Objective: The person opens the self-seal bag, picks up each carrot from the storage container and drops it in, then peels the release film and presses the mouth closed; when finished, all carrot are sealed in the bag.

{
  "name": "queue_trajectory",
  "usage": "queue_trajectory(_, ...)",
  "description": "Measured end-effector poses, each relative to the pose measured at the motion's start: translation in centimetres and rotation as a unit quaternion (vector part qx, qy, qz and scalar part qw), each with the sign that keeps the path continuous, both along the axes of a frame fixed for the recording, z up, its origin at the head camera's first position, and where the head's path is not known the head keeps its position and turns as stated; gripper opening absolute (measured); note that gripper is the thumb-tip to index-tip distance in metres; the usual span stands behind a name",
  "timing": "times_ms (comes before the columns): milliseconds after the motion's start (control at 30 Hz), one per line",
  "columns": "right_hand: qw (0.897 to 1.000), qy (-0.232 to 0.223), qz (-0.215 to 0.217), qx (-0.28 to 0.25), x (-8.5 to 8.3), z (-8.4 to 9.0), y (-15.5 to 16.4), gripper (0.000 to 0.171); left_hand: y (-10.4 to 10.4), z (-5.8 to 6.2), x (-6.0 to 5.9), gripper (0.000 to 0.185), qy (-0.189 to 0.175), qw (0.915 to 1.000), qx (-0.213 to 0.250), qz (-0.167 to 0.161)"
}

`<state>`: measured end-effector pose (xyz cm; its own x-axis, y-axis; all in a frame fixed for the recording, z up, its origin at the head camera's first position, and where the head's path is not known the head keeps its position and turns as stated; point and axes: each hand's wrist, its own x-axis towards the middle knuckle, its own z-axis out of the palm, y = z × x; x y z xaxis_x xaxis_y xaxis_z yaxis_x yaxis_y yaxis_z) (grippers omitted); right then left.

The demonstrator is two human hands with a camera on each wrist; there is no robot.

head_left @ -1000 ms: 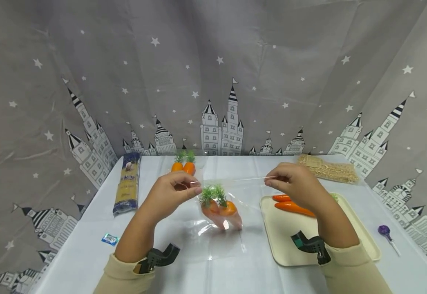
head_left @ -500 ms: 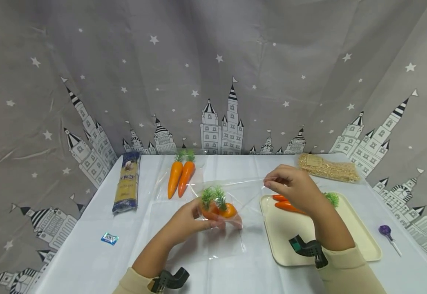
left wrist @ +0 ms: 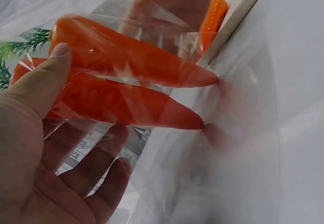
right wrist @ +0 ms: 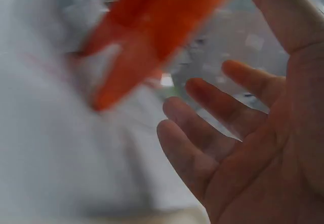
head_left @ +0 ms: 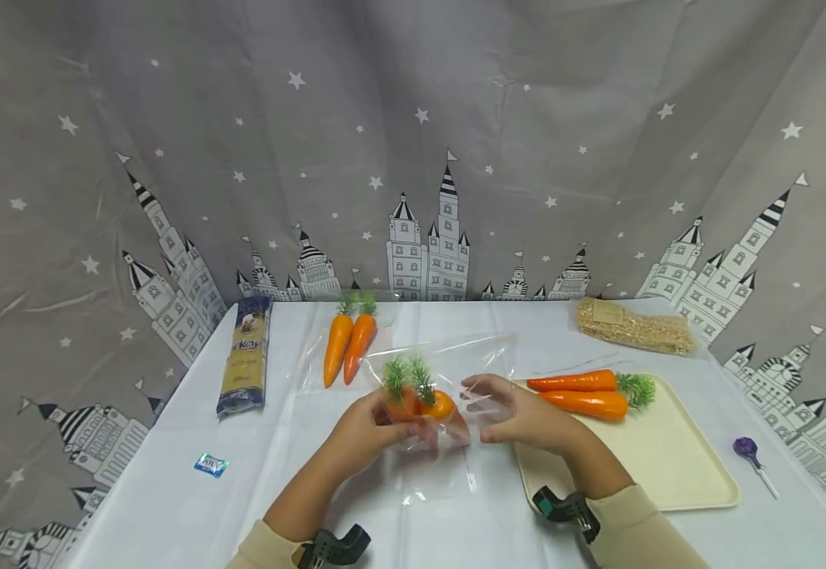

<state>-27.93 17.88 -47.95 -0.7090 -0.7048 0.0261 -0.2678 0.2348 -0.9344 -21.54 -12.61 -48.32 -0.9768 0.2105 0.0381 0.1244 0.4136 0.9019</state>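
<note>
Two toy carrots sit inside a clear plastic bag, held above the worktop centre. The left hand grips them through the film, thumb on top. The right hand hovers beside, fingers spread, holding nothing. The bag looks light, limp and slippery; gripping the firm carrots seems safest.
</note>
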Motion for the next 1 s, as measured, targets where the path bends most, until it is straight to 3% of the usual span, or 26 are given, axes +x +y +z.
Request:
queue_trajectory(200,0.998,0.006,-0.055,0.028,0.4,-2.0,-3.3,0.053,0.5,-0.3,-0.6,0.049,0.007,0.9979,-0.039,0.051)
queue_trajectory(467,0.984,0.01,-0.173,0.043,0.7,-1.6,-4.9,0.054,1.3,0.1,-1.9,0.054,-0.012,0.9923,-0.014,0.123)
queue_trajectory(733,0.972,0.022,-0.235,0.006,-1.4,-0.1,-7.0,0.049,1.6,2.2,-5.9,0.056,-0.051,0.9869,0.011,0.152)
queue_trajectory(1000,0.963,0.023,-0.27,-0.007,-5.8,1.4,-8.5,0.049,2.1,4.0,-10.7,0.059,-0.075,0.983,0.041,0.162)
